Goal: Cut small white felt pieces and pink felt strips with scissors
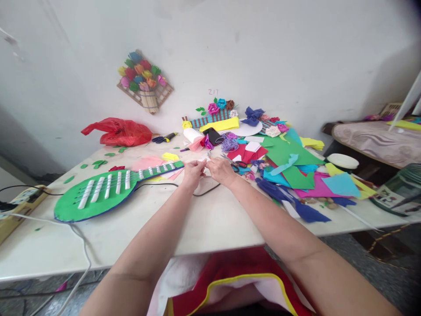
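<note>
My left hand [194,173] and my right hand [221,170] meet over the middle of the table, fingers pinched close together. Between their fingertips shows a small white piece [205,159], perhaps paper; its shape is mostly hidden. Left of my hands lies a green paper lute-like instrument [113,193] with white strips and strings, its neck end close to my left hand. Scissors with dark handles [239,166] rest just right of my right hand. A dark cable [210,189] runs across the table near my wrists.
Coloured paper sheets [289,153] cover the right side, and a green jar [399,191] stands at the right edge. A red plastic bag [123,131], pliers [169,137] and a phone [213,136] lie farther back. At far left sits a power strip [24,206] with cables.
</note>
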The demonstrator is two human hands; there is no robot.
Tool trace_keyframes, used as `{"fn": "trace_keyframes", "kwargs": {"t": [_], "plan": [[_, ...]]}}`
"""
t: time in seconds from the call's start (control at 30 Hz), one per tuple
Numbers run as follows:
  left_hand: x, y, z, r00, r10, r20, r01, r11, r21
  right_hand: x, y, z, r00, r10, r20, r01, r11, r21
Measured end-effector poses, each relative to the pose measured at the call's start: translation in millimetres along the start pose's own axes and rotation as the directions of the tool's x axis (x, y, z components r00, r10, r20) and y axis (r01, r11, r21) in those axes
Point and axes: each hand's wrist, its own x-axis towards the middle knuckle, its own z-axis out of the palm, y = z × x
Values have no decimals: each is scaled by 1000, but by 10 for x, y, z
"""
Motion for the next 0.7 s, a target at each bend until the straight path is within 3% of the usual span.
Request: {"fn": "trace_keyframes", "kwargs": {"t": [0.23,0.4,0.7], "plan": [[20,58,-34,999,25,-45,-26,999,-27,14,70,157,993,78,-92,-62,985,161],[67,93,-99,991,27,-130,-33,998,-45,9,163,205,982,184,-48,-163,945,282],[79,86,-124,994,23,-110,-28,999,-40,13,164,214,987,143,-78,-123,968,220]]}}
